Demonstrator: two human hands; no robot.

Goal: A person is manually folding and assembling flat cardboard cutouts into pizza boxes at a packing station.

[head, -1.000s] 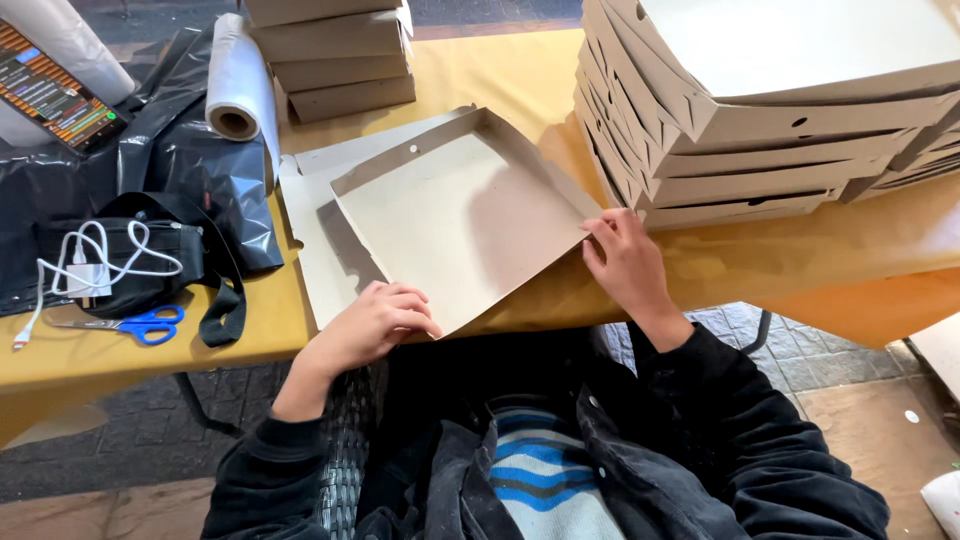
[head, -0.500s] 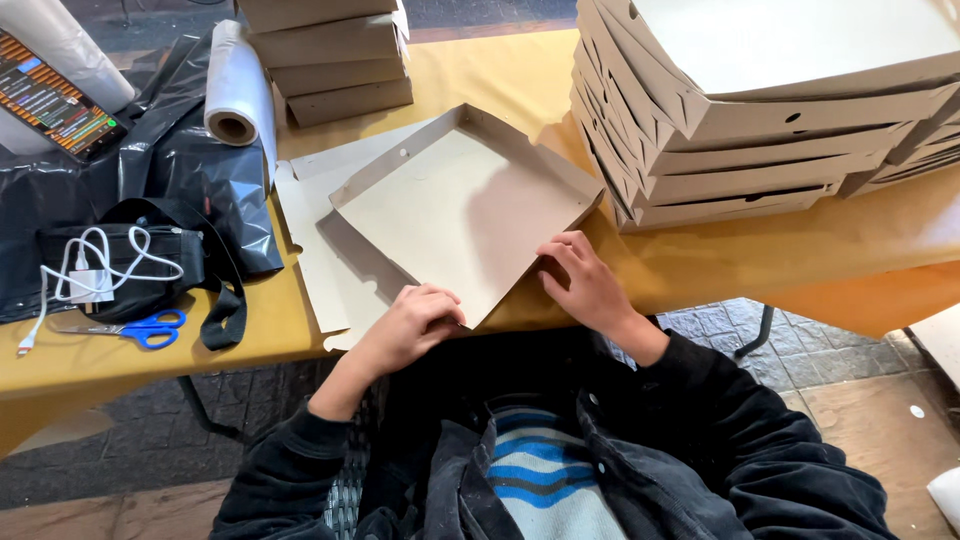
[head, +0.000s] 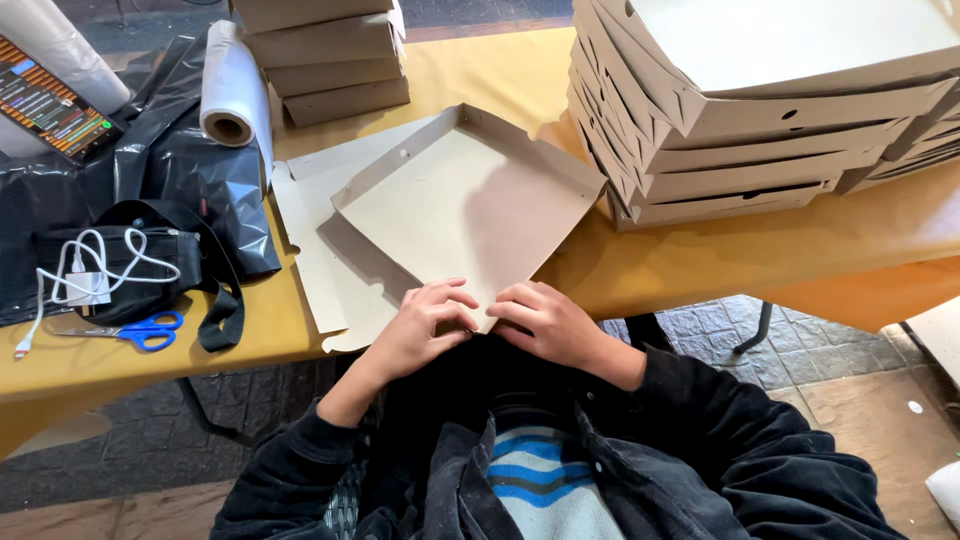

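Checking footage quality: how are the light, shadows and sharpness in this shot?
Head view: soft even daylight, no glare; the half-folded box casts a shadow onto the flat cardboard beneath; left hand and right hand at its near corner look sharp, unblurred; box stacks bow slightly toward the frame edge.

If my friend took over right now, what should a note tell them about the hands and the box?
Left hand and right hand: both pinch the near corner of the half-folded cardboard box, fingers close together.
The box rests tilted over a flat cardboard sheet on the yellow table.
Done: the far walls stand up. A tall stack of folded boxes sits to the right.
Left: the near corner is not yet formed.
Blue scissors lie untouched at the left.
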